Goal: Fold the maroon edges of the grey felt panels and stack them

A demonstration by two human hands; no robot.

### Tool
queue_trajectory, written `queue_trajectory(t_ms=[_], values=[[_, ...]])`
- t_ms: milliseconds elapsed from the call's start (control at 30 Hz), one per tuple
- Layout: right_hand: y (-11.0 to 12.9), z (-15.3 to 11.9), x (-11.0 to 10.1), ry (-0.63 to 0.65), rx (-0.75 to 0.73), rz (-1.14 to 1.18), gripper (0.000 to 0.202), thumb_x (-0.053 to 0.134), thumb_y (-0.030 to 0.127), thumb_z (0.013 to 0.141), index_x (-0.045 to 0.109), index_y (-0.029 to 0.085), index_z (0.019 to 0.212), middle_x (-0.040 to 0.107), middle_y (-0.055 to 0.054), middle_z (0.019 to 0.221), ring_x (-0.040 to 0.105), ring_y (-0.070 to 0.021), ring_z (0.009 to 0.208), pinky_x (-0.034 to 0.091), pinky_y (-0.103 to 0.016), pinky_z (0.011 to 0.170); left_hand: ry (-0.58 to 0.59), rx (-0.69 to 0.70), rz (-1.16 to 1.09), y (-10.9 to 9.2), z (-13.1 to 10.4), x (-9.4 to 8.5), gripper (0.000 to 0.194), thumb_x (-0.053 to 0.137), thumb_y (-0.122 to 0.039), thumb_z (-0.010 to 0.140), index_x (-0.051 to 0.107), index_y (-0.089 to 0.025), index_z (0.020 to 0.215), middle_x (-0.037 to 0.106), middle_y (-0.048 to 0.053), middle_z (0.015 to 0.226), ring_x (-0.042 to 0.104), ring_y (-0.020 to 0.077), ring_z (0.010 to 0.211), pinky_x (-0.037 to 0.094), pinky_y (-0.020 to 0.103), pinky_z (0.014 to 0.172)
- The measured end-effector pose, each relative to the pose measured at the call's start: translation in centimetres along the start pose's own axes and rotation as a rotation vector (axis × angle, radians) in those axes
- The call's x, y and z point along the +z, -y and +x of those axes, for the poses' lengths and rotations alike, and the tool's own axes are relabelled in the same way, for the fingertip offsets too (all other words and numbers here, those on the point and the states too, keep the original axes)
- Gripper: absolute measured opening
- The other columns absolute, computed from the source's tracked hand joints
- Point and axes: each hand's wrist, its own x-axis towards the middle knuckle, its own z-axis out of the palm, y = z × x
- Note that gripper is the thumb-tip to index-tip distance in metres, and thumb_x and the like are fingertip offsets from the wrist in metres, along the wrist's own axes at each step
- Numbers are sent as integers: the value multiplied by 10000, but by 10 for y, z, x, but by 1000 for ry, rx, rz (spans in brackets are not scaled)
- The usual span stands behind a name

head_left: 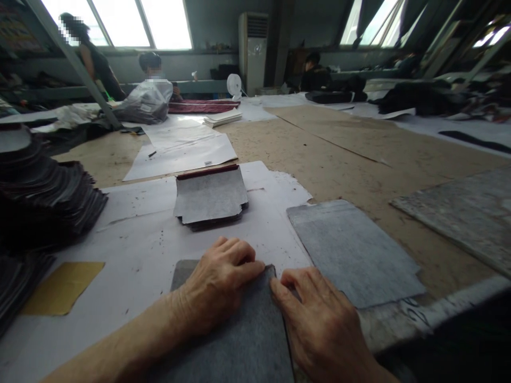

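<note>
A flat grey fabric panel [255, 340] lies in front of me at the table's near edge. My left hand [223, 279] rests across its far part, fingers curled, with the tip of one finger pressed at the panel's far right corner. My right hand [319, 314] is closed at the panel's right edge, its thumb and forefinger at the same corner. Its other fingers are folded under and partly hidden. Just beyond my hands sits a small stack of grey pieces [211, 197] with a dark red strip along the far edge. To the right lies another grey panel [351, 250] with notched corners.
Tall piles of dark-edged pieces [43, 191] stand at the left, near a yellow-brown card [64, 287]. White paper [136, 276] and brown board [335, 143] cover the table. A grey slab [467, 213] lies at the right. Several people, a white fan [234, 85] and bagged goods are farther back.
</note>
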Motion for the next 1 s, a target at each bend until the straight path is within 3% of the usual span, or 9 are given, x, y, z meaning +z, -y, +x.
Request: queue_trajectory(t_ms=[133, 433, 1000], values=[[0, -1, 0, 1, 11, 7, 282, 360, 70, 833, 637, 119, 856, 548, -76, 769, 469, -183, 721, 387, -308, 627, 51, 87, 53, 1, 0, 1, 273, 358, -71, 871, 589, -130, 1005, 570, 65, 841, 467, 169, 730, 370, 341, 663], [1, -1, 0, 43, 23, 10, 314, 328, 78, 840, 637, 118, 877, 551, -87, 795, 472, -191, 738, 404, -319, 635, 71, 75, 26, 1, 0, 1, 284, 379, -76, 855, 553, -175, 1058, 568, 37, 832, 471, 168, 745, 342, 342, 690], [0, -2, 1, 55, 11, -12, 328, 307, 98, 844, 632, 125, 878, 570, -90, 808, 485, -194, 738, 420, -325, 636, 99, 135, 127, -6, 2, 0, 305, 272, -167, 942, 566, -137, 1017, 577, 45, 796, 475, 173, 746, 334, 368, 704]])
